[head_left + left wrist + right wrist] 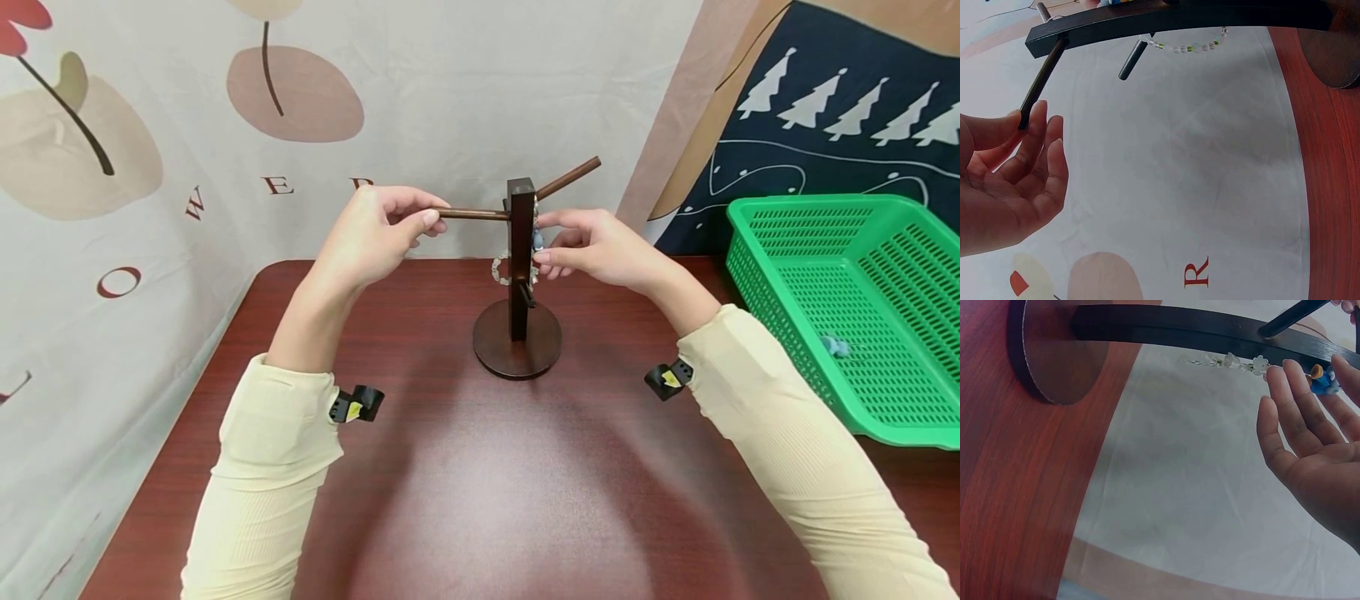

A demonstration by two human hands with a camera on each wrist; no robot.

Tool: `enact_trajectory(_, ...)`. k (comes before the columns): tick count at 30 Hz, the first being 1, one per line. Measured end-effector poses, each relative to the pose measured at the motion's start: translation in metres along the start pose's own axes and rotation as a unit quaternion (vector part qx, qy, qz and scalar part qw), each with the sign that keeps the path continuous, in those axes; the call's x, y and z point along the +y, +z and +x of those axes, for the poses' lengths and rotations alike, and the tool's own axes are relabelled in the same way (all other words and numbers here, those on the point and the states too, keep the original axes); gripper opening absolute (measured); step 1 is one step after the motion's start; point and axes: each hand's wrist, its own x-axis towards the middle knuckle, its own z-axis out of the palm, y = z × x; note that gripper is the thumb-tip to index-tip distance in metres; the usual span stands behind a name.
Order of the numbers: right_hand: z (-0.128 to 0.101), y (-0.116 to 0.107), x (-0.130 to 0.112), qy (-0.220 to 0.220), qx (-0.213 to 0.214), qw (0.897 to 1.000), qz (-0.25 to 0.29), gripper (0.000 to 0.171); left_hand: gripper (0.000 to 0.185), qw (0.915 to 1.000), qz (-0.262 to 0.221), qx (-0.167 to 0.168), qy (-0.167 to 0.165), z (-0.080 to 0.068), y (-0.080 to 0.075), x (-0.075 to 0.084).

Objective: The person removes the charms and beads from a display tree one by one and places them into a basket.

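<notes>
The beaded bracelet (pixel 501 268) hangs against the upright post of the wooden stand (pixel 519 275), below its upper pegs, with a small blue charm (pixel 1322 380) at the end nearest the right hand (pixel 600 250). The stand rests on its round base (pixel 517 346) near the far middle of the desk (pixel 465 467).

The right hand is at the post, its fingers (pixel 1294 394) extended and relaxed; the fingertips lie at the charm and bead string, apparently steadying or adjusting the bracelet rather than closing on it. Actual contact cannot be confirmed.

The left hand (pixel 371 242) is at the free end of the left peg (pixel 472 214). Its fingers (pixel 1035 134) are loosely straight, with the fingertips and thumb touching the peg tip; this contact probably braces the stand against turning or tipping.

A green basket (pixel 847 308) stands at the right edge of the desk, well apart from the stand, and contains a small pale blue item (pixel 835 346). A printed cloth (pixel 150 167) hangs behind the desk.
</notes>
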Motion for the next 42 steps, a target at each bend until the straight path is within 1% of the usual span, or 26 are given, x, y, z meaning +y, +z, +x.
enact_trajectory(9, -0.002, -0.003, 0.0, 0.0, 0.006, 1.0, -0.014, 0.041, 0.019, 1.0, 0.001, 0.003, 0.004, 0.0, 0.0, 0.0)
enact_trajectory(19, -0.007, -0.008, -0.002, -0.016, 0.011, 0.999, -0.03, 0.037, 0.019, 1.0, 0.008, 0.005, 0.002, 0.0, 0.001, 0.0)
enact_trajectory(25, -0.011, -0.013, -0.004, -0.012, 0.014, 0.999, -0.047, 0.039, 0.02, 0.9999, 0.01, 0.003, 0.004, -0.001, 0.0, 0.0)
enact_trajectory(30, -0.014, -0.018, -0.005, -0.005, 0.024, 0.998, -0.058, 0.038, 0.02, 0.9999, 0.011, 0.001, 0.001, -0.001, 0.001, 0.0)
enact_trajectory(37, -0.018, -0.026, -0.008, -0.02, 0.029, 0.995, -0.093, 0.037, 0.02, 1.0, 0.008, 0.005, 0.002, -0.002, 0.001, 0.0)
enact_trajectory(42, -0.022, -0.031, -0.013, -0.009, 0.035, 0.993, -0.114, 0.037, 0.019, 0.9999, 0.009, 0.007, 0.002, -0.003, 0.001, 0.0)
